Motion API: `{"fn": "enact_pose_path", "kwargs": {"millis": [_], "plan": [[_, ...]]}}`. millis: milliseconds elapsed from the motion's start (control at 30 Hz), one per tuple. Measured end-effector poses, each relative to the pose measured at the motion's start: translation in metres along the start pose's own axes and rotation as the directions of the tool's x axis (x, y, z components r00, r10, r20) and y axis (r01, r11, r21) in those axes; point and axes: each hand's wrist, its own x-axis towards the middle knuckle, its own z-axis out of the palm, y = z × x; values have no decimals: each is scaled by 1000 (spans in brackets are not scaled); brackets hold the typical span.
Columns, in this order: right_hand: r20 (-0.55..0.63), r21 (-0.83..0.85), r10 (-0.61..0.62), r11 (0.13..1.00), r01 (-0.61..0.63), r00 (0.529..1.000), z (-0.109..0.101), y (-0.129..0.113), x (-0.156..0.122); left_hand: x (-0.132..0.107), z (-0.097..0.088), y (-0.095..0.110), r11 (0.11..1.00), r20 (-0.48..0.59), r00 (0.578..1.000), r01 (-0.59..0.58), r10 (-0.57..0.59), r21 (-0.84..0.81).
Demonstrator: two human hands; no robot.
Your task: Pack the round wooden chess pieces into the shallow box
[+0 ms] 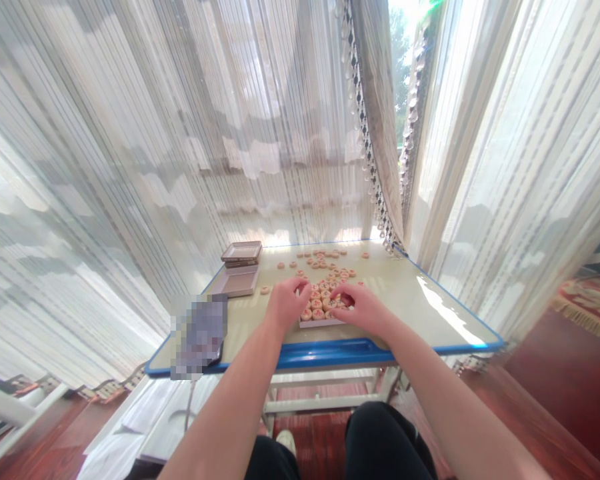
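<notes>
My left hand (pixel 286 303) and my right hand (pixel 359 308) rest side by side on a cluster of round wooden game pieces (pixel 321 298) near the front of a small table (pixel 425 300). Both hands have their fingers curled down onto the pieces, which sit in a shallow white tray (pixel 325 323). What each hand pinches is too small to make out. More round pieces (pixel 325 260) lie scattered farther back on the tabletop.
An open brown box and its lid (pixel 240 267) stand at the table's back left. A blurred dark object (pixel 203 333) lies at the front left corner. Sheer curtains (pixel 180 147) hang close around the table. The blue front rim (pixel 325 353) is right before my knees.
</notes>
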Motion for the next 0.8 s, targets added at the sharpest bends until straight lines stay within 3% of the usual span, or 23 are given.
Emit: {"fn": "enact_pose_path", "kwargs": {"millis": [100, 267, 800], "plan": [[70, -13, 19, 1000, -18, 997, -2, -2, -2, 1, 2, -3, 990, -40, 997, -54, 60, 133], [116, -18, 56, 998, -54, 992, -3, -5, -4, 3, 3, -7, 982, -129, 992, 11, 14, 188], [141, 24, 85, 996, -89, 986, -3, 1, -2, 4, -1, -9, 957, -103, 992, 96, -70, 272]]}}
